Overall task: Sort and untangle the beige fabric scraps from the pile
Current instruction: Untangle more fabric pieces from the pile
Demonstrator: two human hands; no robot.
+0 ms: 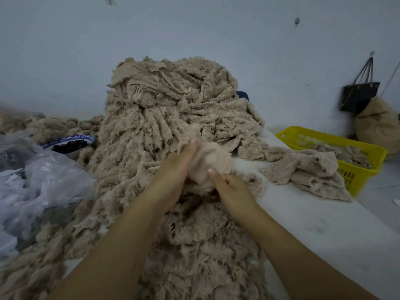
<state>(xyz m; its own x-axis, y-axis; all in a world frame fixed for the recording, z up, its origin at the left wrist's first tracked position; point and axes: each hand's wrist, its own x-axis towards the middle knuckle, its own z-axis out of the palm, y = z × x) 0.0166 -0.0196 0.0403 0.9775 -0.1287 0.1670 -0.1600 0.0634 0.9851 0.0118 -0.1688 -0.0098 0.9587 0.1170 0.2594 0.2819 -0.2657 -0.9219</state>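
Far to the left of the big pile (173, 118) lie some plastic bags (39, 180) and a blue-rimmed bowl (69, 144) with something dark inside; these are not part of my sorting. The pile itself is high and wide, it fills the middle of the table (313, 224) and runs down toward me, so I judge that most of the beige scraps are not yet untangled. Just in front of the pile, my left hand (173, 176) and my right hand (231, 191) hold one scrap (207, 161), which looks paler and pinker than the rest. The fingers (211, 171) of both hands are closed on it, the left from the side, the right from below, and it is lifted a little above the heap. To the right of the pile, a small stack of flat pieces (307, 172) lies on the table, touching a yellow basket (357, 169) that has a few more scraps inside. These seem to be the finished part, and it is small beside what remains. Further right, a dark bag (359, 96) hangs on the wall.
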